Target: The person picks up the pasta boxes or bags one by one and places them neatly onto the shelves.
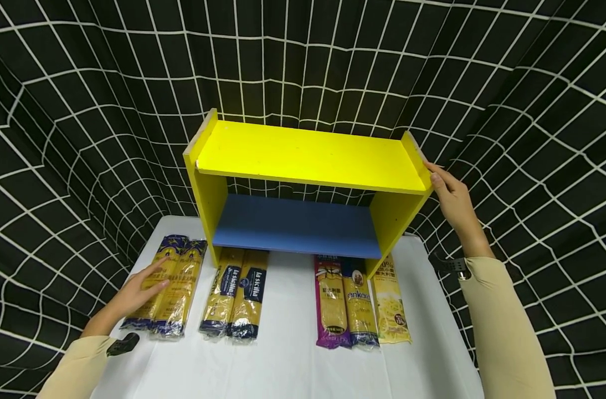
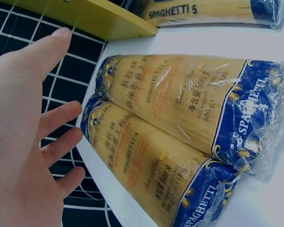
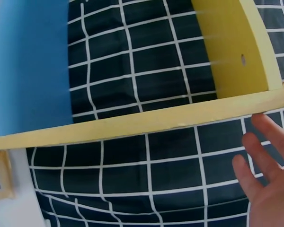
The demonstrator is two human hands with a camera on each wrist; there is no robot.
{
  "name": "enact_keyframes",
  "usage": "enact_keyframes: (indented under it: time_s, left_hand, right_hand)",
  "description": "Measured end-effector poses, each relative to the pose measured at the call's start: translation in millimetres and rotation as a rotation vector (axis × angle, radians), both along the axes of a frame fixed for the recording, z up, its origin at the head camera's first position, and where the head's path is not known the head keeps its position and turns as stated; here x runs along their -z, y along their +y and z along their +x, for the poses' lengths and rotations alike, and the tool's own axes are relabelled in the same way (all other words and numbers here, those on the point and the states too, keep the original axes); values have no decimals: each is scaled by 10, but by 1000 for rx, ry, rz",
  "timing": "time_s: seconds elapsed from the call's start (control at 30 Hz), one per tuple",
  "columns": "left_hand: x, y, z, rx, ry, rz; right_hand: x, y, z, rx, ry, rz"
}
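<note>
My left hand (image 1: 135,291) hovers with spread fingers over two clear packs of spaghetti with blue ends, the left pack (image 2: 142,151) and the right pack (image 2: 175,94), lying side by side. In the left wrist view its fingertips overlap the packs' far ends and nothing is in its grasp. The right hand (image 1: 452,199) is at the upper right side of a yellow shelf unit (image 1: 308,155), its thumb and fingertips touching the side panel's edge. Those fingers appear fairly straight along the panel in the right wrist view (image 3: 270,161). A blue board (image 1: 298,224) forms the lower shelf.
Below the blue board lie two la sicilia pasta packs (image 1: 235,293), a purple-edged pasta pack (image 1: 333,310), an ankara pack (image 1: 361,310) and a yellow pasta pack (image 1: 391,305). They rest on a white-covered table (image 1: 288,354). A dark grid-patterned curtain (image 1: 303,66) surrounds it.
</note>
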State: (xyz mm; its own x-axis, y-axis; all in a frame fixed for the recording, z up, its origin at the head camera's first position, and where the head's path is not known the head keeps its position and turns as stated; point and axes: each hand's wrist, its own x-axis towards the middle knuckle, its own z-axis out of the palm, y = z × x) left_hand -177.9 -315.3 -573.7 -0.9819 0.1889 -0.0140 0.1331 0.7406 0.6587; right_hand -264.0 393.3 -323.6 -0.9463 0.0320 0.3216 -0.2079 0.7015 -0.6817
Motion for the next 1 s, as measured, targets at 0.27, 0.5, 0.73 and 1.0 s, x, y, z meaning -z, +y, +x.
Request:
enact_keyframes:
  time_s: [0.27, 0.5, 0.73, 1.0]
  left_hand:
    - [125, -91, -26, -78, -14, -45]
    - [262, -196, -59, -120, -41, -82]
    - [354, -276, -55, -124, -129, -108]
    - [429, -283, -90, -128, -158, -154]
  right_hand:
    - [33, -24, -23, 20, 25, -34]
    - [-15, -96, 19, 18, 18, -81]
    - [-134, -278, 198, 31, 8, -76]
    - [-103, -273, 202, 30, 24, -78]
